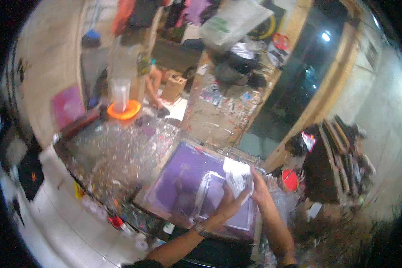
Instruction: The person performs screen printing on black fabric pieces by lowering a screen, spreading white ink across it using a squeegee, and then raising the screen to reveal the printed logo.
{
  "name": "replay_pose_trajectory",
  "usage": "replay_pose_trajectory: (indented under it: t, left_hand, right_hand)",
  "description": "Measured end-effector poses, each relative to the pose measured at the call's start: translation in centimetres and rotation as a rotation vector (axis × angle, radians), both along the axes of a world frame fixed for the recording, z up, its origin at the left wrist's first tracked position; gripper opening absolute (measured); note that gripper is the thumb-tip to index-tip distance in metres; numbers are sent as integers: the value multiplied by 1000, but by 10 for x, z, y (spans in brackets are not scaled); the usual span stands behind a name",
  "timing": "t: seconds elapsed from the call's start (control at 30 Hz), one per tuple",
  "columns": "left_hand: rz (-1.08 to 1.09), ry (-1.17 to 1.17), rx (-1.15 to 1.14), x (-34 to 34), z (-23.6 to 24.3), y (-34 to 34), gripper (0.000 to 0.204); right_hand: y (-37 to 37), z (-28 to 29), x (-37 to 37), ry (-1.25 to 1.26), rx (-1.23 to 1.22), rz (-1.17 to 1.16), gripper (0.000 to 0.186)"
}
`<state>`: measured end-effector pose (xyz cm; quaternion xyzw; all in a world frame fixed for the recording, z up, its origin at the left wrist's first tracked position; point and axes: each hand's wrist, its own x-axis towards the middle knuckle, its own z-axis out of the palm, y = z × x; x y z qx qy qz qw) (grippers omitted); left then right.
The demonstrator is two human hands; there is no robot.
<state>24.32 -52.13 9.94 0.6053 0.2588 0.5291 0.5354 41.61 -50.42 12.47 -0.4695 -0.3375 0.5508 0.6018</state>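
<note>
Both my hands are on a crumpled white cloth or paper bundle (235, 172) over the right part of a purple screen frame (177, 176) lying on the worktable. My left hand (230, 203) grips the bundle from below and left, a watch on that wrist. My right hand (259, 190) is closed on the bundle's right side. The frame has a pale taped rectangle around its inner area, partly hidden by my hands.
An orange round piece (123, 115) with a clear container stands at the back of the stained table (100, 154). A red tub (289, 180) and stacked dark boards (339, 158) are at the right. Behind, another person's legs (152, 87) show beside a cardboard box (173, 89).
</note>
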Motion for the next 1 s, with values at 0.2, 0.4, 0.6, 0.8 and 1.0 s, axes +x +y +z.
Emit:
replay_pose_trajectory:
  t: [0.2,0.4,0.6,0.8,1.0]
  left_hand:
    - [-154,-75,67,70,-60,16,92]
    - [-564,131,-573,86,-45,4,86]
    - [-455,-12,-704,105,-54,11,64]
    - [-450,-121,-530,122,-118,35,43]
    - [-327,-87,-441,156,-150,51,34]
  right_hand:
    - [-17,42,26,57,-86,170,52]
    - [20,30,29,-1060,-354,344,63]
    - [50,-19,2,-1761,-413,472,61]
    - [89,-55,13,-1565,-625,512,65]
    - [108,-87,38,-1652,-483,407,60]
